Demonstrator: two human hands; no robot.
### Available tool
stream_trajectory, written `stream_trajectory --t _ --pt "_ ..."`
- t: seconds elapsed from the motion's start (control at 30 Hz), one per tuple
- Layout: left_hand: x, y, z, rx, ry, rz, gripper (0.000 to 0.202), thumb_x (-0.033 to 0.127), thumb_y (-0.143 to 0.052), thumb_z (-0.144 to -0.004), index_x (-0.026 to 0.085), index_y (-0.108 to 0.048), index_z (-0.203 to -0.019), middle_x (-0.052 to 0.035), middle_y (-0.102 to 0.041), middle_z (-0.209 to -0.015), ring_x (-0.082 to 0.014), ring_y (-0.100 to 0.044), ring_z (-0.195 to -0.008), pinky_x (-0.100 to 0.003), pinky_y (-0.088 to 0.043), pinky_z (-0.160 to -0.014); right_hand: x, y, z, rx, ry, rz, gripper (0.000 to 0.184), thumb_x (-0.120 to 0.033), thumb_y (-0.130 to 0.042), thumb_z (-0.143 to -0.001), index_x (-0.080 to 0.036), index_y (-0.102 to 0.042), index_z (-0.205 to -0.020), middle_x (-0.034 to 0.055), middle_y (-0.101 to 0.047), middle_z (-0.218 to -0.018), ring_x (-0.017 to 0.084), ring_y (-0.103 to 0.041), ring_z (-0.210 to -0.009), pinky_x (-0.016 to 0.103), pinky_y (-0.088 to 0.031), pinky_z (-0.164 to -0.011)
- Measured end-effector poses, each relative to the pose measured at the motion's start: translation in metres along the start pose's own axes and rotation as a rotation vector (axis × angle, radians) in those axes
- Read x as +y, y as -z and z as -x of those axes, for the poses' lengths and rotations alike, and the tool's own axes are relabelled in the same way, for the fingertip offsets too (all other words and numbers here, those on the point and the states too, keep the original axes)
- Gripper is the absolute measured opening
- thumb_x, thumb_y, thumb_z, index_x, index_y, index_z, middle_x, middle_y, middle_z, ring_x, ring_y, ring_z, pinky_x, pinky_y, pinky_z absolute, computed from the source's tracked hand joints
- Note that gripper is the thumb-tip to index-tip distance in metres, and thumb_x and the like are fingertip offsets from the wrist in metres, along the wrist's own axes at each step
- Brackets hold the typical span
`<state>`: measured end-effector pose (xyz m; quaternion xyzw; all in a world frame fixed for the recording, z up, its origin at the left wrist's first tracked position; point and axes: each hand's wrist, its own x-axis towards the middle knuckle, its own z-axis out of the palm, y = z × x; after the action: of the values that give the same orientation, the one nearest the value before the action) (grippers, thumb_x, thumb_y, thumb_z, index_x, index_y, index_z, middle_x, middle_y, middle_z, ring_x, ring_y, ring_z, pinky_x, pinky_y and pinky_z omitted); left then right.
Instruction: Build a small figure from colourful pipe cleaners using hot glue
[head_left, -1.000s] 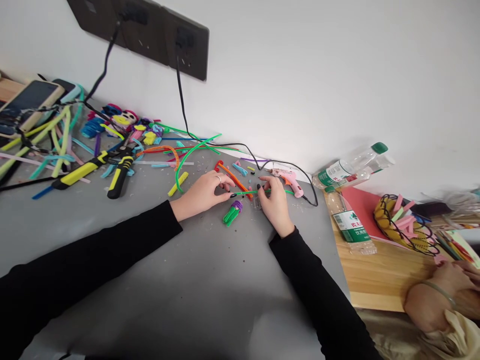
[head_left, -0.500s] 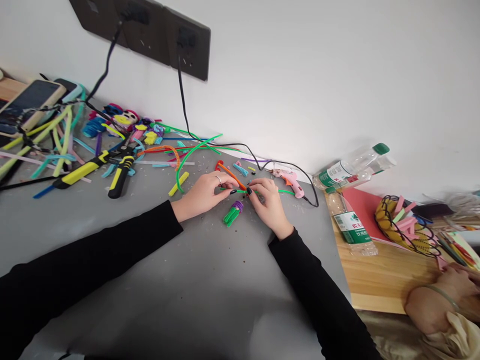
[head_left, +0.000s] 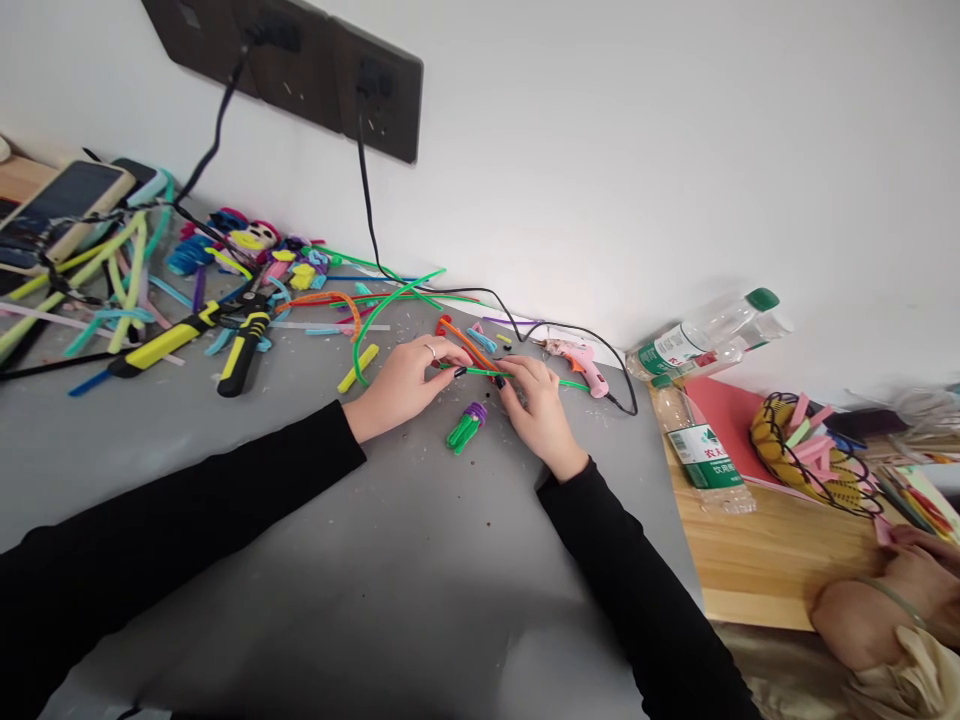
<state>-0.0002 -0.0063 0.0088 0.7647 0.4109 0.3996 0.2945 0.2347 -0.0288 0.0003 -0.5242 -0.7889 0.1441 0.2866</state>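
Between my hands a green pipe cleaner point(head_left: 480, 372) runs level just above the grey table. My left hand point(head_left: 409, 382) pinches it with thumb and forefinger. On the other side my right hand point(head_left: 536, 398) is closed on the same pipe cleaner, and its green end sticks out to the right past the knuckles. An orange pipe cleaner point(head_left: 466, 342) slants down to my right fingertips; whether they grip it too is hidden. Just below lies a small green bundle of pipe cleaner with a purple band point(head_left: 466, 428). A curved green pipe cleaner point(head_left: 361, 335) arcs up behind my left hand.
A pink glue gun point(head_left: 579, 364) with a black cord lies right of my hands. Pliers with yellow-black handles point(head_left: 244, 350) and a yellow-handled cutter point(head_left: 166, 340) lie left among loose pipe cleaners. Plastic bottles point(head_left: 701, 450) stand right, near another person's arm point(head_left: 862, 610).
My hands have drawn slightly apart, so more of the green pipe cleaner shows between them. The orange pipe cleaner has shifted a little to the right.
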Motion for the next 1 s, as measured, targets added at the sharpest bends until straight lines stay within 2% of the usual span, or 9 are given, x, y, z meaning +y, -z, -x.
stream_trajectory --t 0.17,0.33,0.53,0.73,0.87,1.0 --pt "0.0 0.0 0.001 -0.006 0.007 0.009 0.02 0.025 -0.055 -0.092 0.021 -0.073 -0.1 -0.007 -0.078 -0.106 -0.0239 -0.071 -0.098 -0.035 -0.056 -0.081 0.0 -0.001 0.0 -0.052 -0.007 0.02 0.026 -0.026 -0.047 -0.1 -0.028 -0.071 -0.108 0.0073 -0.072 -0.127 0.03 -0.056 -0.132 0.057 -0.026 -0.114" --pt "0.0 -0.001 0.0 -0.003 0.004 0.003 0.02 0.024 -0.054 -0.092 0.022 -0.073 -0.099 -0.0063 -0.078 -0.104 -0.0232 -0.071 -0.098 -0.035 -0.056 -0.084 -0.003 -0.002 0.0 -0.064 -0.02 0.021 0.03 -0.026 -0.046 -0.1 -0.026 -0.066 -0.122 0.0101 -0.066 -0.14 0.03 -0.055 -0.136 0.057 -0.024 -0.116" --pt "0.001 -0.001 0.0 0.031 -0.002 -0.001 0.019 0.022 -0.054 -0.093 0.022 -0.072 -0.098 -0.0066 -0.077 -0.102 -0.0233 -0.071 -0.095 -0.034 -0.057 -0.083 -0.009 0.002 0.001 0.049 0.042 0.016 0.043 -0.027 -0.044 -0.101 -0.027 -0.053 -0.143 0.0135 -0.053 -0.154 0.029 -0.05 -0.143 0.055 -0.031 -0.116" --pt "-0.003 -0.002 -0.001 0.114 0.001 -0.064 0.021 0.014 -0.055 -0.089 0.022 -0.072 -0.098 -0.0043 -0.077 -0.098 -0.0196 -0.071 -0.085 -0.032 -0.057 -0.078 -0.004 0.002 0.002 0.162 0.171 -0.017 0.052 -0.022 -0.047 -0.101 -0.029 -0.045 -0.152 0.0146 -0.049 -0.157 0.03 -0.047 -0.146 0.058 -0.037 -0.117" --pt "-0.01 -0.001 -0.004 0.184 0.029 -0.059 0.018 0.013 -0.057 -0.088 0.021 -0.072 -0.095 -0.0037 -0.077 -0.091 -0.0193 -0.071 -0.082 -0.03 -0.056 -0.074 -0.002 -0.001 0.001 0.208 0.222 -0.069 0.052 -0.017 -0.047 -0.099 -0.03 -0.05 -0.149 0.0134 -0.053 -0.152 0.029 -0.051 -0.144 0.057 -0.043 -0.116" --pt "-0.015 0.0 -0.005 0.128 0.039 -0.081 0.018 0.016 -0.056 -0.09 0.02 -0.071 -0.099 -0.0059 -0.078 -0.1 -0.0207 -0.071 -0.087 -0.034 -0.057 -0.08 -0.005 -0.002 -0.001 0.293 0.266 -0.118 0.042 -0.012 -0.046 -0.1 -0.027 -0.064 -0.134 0.0122 -0.065 -0.138 0.023 -0.063 -0.13 0.047 -0.054 -0.109"
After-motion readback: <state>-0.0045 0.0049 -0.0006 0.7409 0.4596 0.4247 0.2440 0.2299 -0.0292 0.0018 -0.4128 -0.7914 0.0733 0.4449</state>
